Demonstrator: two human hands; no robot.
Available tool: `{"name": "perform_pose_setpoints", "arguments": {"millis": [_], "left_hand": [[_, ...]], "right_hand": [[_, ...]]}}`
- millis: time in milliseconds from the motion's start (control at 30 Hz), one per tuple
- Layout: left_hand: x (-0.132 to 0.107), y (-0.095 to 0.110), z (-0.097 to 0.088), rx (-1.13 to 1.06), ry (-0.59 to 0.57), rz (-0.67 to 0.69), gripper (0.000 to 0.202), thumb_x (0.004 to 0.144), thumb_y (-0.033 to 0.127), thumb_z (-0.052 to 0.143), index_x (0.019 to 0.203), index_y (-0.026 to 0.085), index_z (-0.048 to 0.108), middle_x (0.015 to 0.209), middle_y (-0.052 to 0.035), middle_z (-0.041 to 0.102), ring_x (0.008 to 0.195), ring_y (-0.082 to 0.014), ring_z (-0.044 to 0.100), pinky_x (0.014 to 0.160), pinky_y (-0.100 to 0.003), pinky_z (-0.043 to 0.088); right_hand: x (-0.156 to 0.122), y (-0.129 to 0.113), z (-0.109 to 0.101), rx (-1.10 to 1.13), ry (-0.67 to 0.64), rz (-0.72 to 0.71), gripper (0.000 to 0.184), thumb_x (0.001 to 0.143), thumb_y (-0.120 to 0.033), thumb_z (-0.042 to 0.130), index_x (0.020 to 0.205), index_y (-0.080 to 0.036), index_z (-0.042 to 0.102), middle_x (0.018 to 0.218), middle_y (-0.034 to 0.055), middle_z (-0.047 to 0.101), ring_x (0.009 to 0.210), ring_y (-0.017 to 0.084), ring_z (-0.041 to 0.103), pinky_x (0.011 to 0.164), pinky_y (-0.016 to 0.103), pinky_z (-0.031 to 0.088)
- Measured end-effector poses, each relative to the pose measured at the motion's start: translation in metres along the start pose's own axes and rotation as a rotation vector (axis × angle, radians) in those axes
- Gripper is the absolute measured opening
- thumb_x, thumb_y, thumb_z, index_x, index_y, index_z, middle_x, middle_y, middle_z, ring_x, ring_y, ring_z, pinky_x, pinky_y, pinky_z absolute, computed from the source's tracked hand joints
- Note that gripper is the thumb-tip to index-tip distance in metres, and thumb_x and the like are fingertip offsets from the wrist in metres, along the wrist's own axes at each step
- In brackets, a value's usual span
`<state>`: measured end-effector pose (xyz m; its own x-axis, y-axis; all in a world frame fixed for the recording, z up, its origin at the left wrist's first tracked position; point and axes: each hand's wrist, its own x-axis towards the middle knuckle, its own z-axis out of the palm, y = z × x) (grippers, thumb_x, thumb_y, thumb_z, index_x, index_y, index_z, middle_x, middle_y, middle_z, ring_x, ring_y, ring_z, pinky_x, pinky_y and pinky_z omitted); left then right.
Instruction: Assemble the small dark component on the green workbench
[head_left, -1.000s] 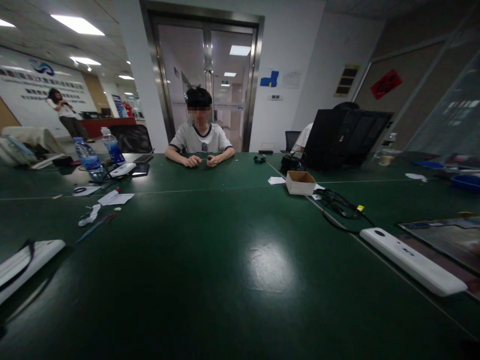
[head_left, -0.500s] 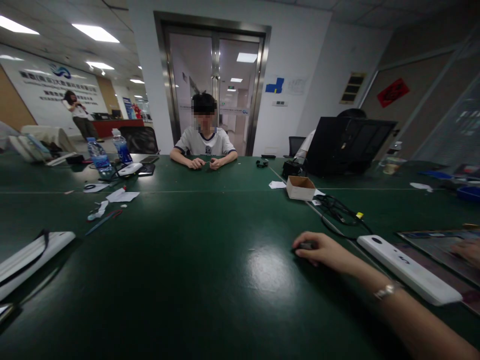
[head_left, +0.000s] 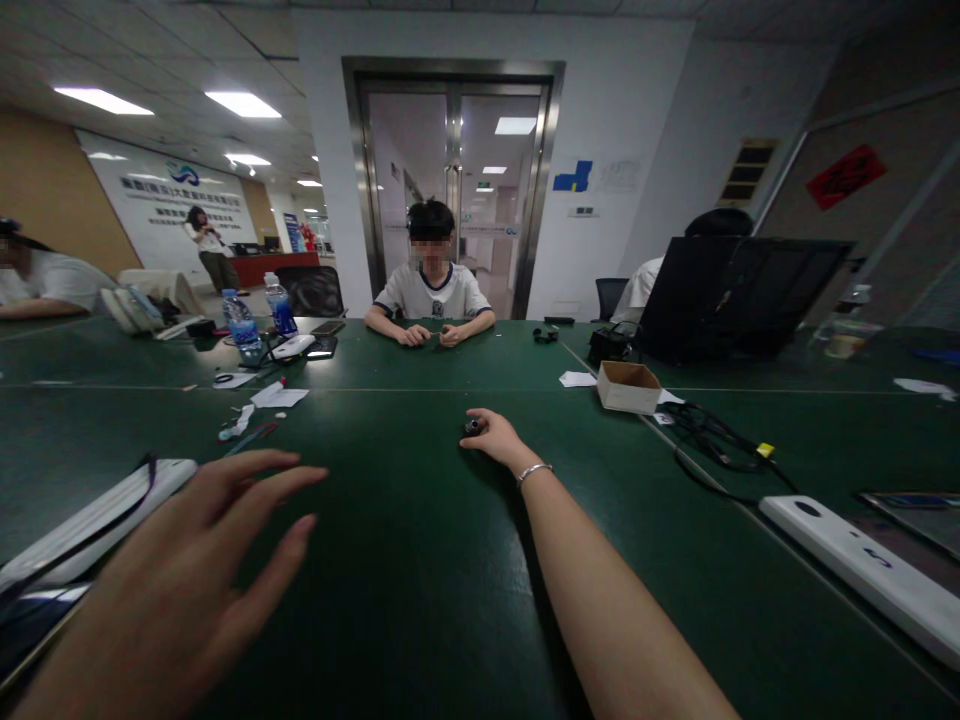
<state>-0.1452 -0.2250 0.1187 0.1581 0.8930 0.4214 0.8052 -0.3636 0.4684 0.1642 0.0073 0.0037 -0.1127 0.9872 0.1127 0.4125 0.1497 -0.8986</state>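
Note:
Over the middle of the green table (head_left: 420, 560), my right hand (head_left: 495, 438) is closed around a small dark cylindrical object (head_left: 472, 427) with a shiny end; its exact kind is too small to tell. A silver bracelet circles that wrist. My left hand (head_left: 202, 560) is in the lower left, fingers apart and nothing in them. Beyond its fingertips lie a thin blue-and-red tool (head_left: 255, 437) and some crumpled white scraps (head_left: 238, 422).
A long white power strip (head_left: 862, 570) and black cables (head_left: 712, 435) lie on the right, near an open cardboard box (head_left: 628, 388). Another white strip-shaped device (head_left: 97, 520) is at left. Water bottles (head_left: 241, 328) stand farther back. A person (head_left: 431, 290) sits opposite.
My right hand has moved left and farther out across the table with the dark object. My left hand has come into view at the lower left. The camera has turned slightly left.

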Motion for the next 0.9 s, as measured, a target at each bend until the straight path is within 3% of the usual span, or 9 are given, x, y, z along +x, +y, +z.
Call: {"name": "perform_pose_setpoints", "arguments": {"millis": [100, 167, 233, 333, 467, 567, 667, 767, 900], "left_hand": [[0.065, 0.032, 0.057, 0.068, -0.078, 0.232, 0.033, 0.084, 0.04, 0.056, 0.115, 0.033, 0.065, 0.124, -0.0045, 0.055, 0.109, -0.0291, 0.055, 0.098, -0.048, 0.046], [0.108, 0.049, 0.097, 0.024, -0.179, 0.353, 0.03, 0.085, 0.027, 0.053, 0.113, 0.028, 0.065, 0.122, -0.0064, 0.055, 0.109, -0.0253, 0.055, 0.098, -0.042, 0.046], [0.143, 0.058, 0.134, 0.037, -0.152, 0.383, 0.031, 0.083, 0.019, 0.053, 0.112, 0.026, 0.065, 0.119, -0.0079, 0.056, 0.109, -0.0252, 0.053, 0.098, -0.041, 0.044], [0.175, 0.056, 0.18, 0.04, -0.128, 0.26, 0.035, 0.082, 0.018, 0.056, 0.115, 0.026, 0.065, 0.12, -0.0099, 0.055, 0.108, -0.0271, 0.052, 0.096, -0.041, 0.043], [0.187, 0.024, 0.224, -0.172, -0.11, 0.029, 0.019, 0.084, 0.026, 0.057, 0.099, 0.022, 0.068, 0.102, -0.009, 0.061, 0.096, -0.0237, 0.058, 0.088, -0.036, 0.046], [0.188, -0.01, 0.241, -0.548, -0.041, -0.188, 0.02, 0.083, 0.036, 0.061, 0.089, 0.018, 0.068, 0.084, -0.0073, 0.065, 0.08, -0.0197, 0.061, 0.076, -0.032, 0.049], [0.189, -0.033, 0.245, -0.897, -0.061, -0.323, 0.036, 0.069, 0.044, 0.076, 0.089, 0.014, 0.068, 0.078, -0.0069, 0.066, 0.073, -0.017, 0.061, 0.07, -0.029, 0.05], [0.191, -0.038, 0.243, -1.05, -0.054, -0.366, 0.044, 0.062, 0.042, 0.083, 0.091, 0.013, 0.067, 0.083, -0.0086, 0.068, 0.074, -0.0156, 0.062, 0.072, -0.029, 0.051], [0.19, -0.031, 0.243, -1.065, -0.107, -0.358, 0.04, 0.062, 0.036, 0.083, 0.09, 0.013, 0.067, 0.085, -0.0089, 0.069, 0.077, -0.0162, 0.064, 0.077, -0.031, 0.053]], "right_hand": [[-0.001, 0.005, -0.004, 0.082, -0.087, 0.045, 0.044, 0.059, -0.007, 0.082, 0.099, -0.014, 0.067, 0.068, -0.004, 0.06, 0.053, 0.008, 0.054, 0.047, 0.017, 0.043], [-0.002, 0.005, -0.006, 0.124, -0.133, 0.038, 0.025, 0.062, -0.007, 0.077, 0.083, -0.013, 0.065, 0.06, -0.0054, 0.057, 0.046, 0.007, 0.049, 0.042, 0.016, 0.039], [-0.001, 0.004, -0.006, 0.162, -0.119, 0.015, 0.018, 0.064, -0.007, 0.073, 0.073, -0.014, 0.059, 0.054, -0.0069, 0.053, 0.041, 0.006, 0.046, 0.038, 0.015, 0.036], [0.002, 0.002, -0.003, 0.21, -0.063, 0.018, 0.019, 0.065, -0.003, 0.067, 0.07, -0.016, 0.054, 0.05, -0.0077, 0.051, 0.037, 0.006, 0.046, 0.035, 0.015, 0.034], [0.005, 0.002, -0.003, 0.249, -0.085, 0.027, 0.019, 0.066, 0.0, 0.065, 0.076, -0.014, 0.058, 0.059, -0.0047, 0.058, 0.04, 0.007, 0.052, 0.033, 0.015, 0.037], [0.005, 0.004, -0.006, 0.273, -0.1, 0.038, 0.018, 0.069, -0.002, 0.068, 0.082, -0.013, 0.061, 0.064, -0.0033, 0.059, 0.041, 0.006, 0.053, 0.033, 0.013, 0.039], [0.005, 0.007, -0.009, 0.393, -0.05, 0.06, 0.024, 0.071, -0.004, 0.07, 0.091, -0.014, 0.062, 0.065, -0.0038, 0.057, 0.043, 0.007, 0.056, 0.035, 0.014, 0.044], [0.005, 0.01, -0.011, 0.531, 0.025, 0.075, 0.032, 0.069, -0.002, 0.072, 0.095, -0.016, 0.062, 0.071, -0.0027, 0.058, 0.05, 0.01, 0.063, 0.045, 0.017, 0.055], [0.005, 0.011, -0.013, 0.593, -0.008, 0.093, 0.027, 0.073, 0.001, 0.069, 0.095, -0.015, 0.067, 0.079, 0.0016, 0.061, 0.057, 0.01, 0.066, 0.054, 0.018, 0.058]]}}
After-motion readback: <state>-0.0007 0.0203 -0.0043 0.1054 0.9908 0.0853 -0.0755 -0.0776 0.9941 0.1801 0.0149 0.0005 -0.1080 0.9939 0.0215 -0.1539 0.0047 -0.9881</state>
